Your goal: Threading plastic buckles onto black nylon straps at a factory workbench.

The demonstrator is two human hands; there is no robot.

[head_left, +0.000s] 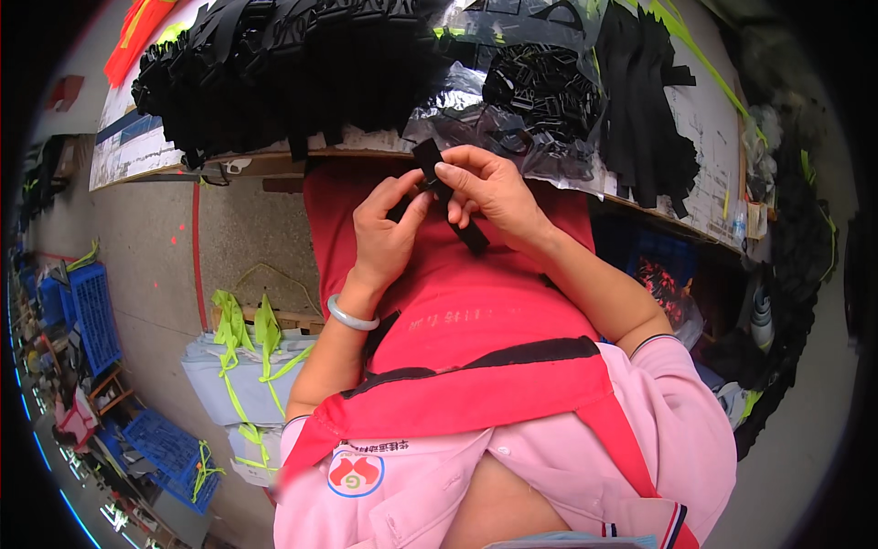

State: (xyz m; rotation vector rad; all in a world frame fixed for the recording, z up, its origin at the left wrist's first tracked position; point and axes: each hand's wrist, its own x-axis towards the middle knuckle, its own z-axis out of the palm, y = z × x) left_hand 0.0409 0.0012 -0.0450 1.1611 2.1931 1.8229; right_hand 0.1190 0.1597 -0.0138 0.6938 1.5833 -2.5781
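Observation:
A short black webbing strap (471,236) is held up between my two hands, just in front of the table edge. My right hand (498,194) pinches it near its upper end, with the thumb laid on top. The fingers of my left hand (384,227) close on its left side, around a small dark piece that looks like a buckle; the fingers partly hide it. Below my hands the strap's lower end hangs over my red apron (448,302). Beyond them, a clear plastic bag (562,151) holds many black plastic buckles (540,78).
A big heap of black straps with buckles (293,73) covers the table's left and middle. More plain black straps (645,110) lie at its right. Blue crates (96,316) stand on the floor at left, near a pale stack with yellow-green ties (242,366).

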